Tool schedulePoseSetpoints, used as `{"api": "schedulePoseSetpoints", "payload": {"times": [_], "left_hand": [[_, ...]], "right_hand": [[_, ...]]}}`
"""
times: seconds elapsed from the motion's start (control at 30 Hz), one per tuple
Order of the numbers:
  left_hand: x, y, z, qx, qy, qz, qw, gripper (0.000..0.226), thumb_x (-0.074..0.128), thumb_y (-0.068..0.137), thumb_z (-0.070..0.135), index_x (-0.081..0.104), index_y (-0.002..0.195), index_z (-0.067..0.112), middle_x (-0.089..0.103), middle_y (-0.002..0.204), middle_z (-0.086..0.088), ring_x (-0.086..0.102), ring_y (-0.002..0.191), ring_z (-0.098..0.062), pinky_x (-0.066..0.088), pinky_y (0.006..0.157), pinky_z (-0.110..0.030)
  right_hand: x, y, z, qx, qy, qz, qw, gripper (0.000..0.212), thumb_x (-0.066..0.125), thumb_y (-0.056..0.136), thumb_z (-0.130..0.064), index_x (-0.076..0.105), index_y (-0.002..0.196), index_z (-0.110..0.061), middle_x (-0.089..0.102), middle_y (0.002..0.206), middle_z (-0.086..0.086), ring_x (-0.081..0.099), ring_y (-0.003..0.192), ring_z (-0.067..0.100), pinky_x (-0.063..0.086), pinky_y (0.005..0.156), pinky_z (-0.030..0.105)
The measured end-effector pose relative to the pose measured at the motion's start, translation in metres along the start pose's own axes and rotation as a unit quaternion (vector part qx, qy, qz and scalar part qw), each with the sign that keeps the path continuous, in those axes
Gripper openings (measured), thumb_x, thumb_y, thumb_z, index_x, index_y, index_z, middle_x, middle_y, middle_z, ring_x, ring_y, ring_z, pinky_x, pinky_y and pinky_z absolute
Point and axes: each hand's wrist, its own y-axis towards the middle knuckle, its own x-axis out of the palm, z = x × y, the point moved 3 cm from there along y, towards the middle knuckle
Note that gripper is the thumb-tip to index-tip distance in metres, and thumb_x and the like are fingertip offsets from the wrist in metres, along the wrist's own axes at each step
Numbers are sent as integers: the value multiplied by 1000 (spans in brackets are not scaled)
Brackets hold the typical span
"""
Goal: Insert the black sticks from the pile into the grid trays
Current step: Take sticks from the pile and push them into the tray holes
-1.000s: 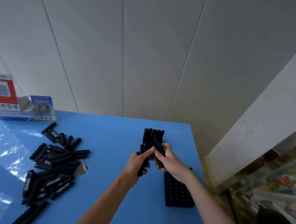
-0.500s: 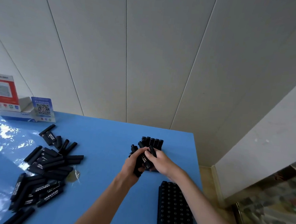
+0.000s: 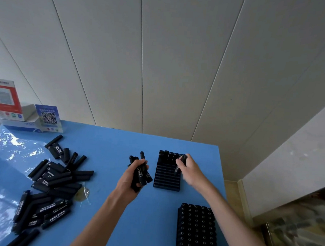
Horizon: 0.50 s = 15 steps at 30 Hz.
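Note:
My left hand (image 3: 130,180) grips a bundle of several black sticks (image 3: 140,173) above the blue table, left of the far grid tray (image 3: 166,178). That tray has one row of sticks standing along its far edge; its other cells look empty. My right hand (image 3: 190,170) pinches a single black stick (image 3: 180,165) over the tray's right side, tilted, its lower end near the cells. A second grid tray (image 3: 196,231) lies nearer to me on the right with no sticks in it. The loose pile of black sticks (image 3: 51,182) lies on the table's left.
The blue table (image 3: 108,157) ends at a right edge just beyond the trays. A white box with red and blue QR cards (image 3: 25,114) stands at the far left by the panelled wall. A small clear wrapper (image 3: 82,194) lies beside the pile.
My hands have parted: the left stays with the bundle, the right has carried one stick over the far tray. The view has tilted, showing both trays more fully.

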Motion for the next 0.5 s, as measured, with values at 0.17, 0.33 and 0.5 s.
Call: {"api": "schedulePoseSetpoints", "payload": {"times": [0.17,0.33,0.5], "left_hand": [[-21,0,13,13,21,38,999,23,69,92,27,69,106,8,70,85,-2,64,66,-8,49,44,-20],[-33,3,14,17,43,58,997,28,71,90,29,69,109,8,69,91,-5,61,71,-14,52,49,-25],[-37,2,13,18,65,56,996,28,71,90,26,67,109,6,68,87,-6,59,68,-17,51,48,-26]], "right_hand": [[-11,12,1,-77,-132,46,987,15,76,87,-11,64,94,-17,71,88,6,69,72,18,53,70,27],[-3,31,8,-102,-175,60,977,9,67,94,-10,66,102,-13,72,91,4,69,86,17,56,84,40],[13,42,7,-146,-236,89,957,17,68,93,-12,72,110,-12,67,100,2,61,92,20,44,81,26]]}}
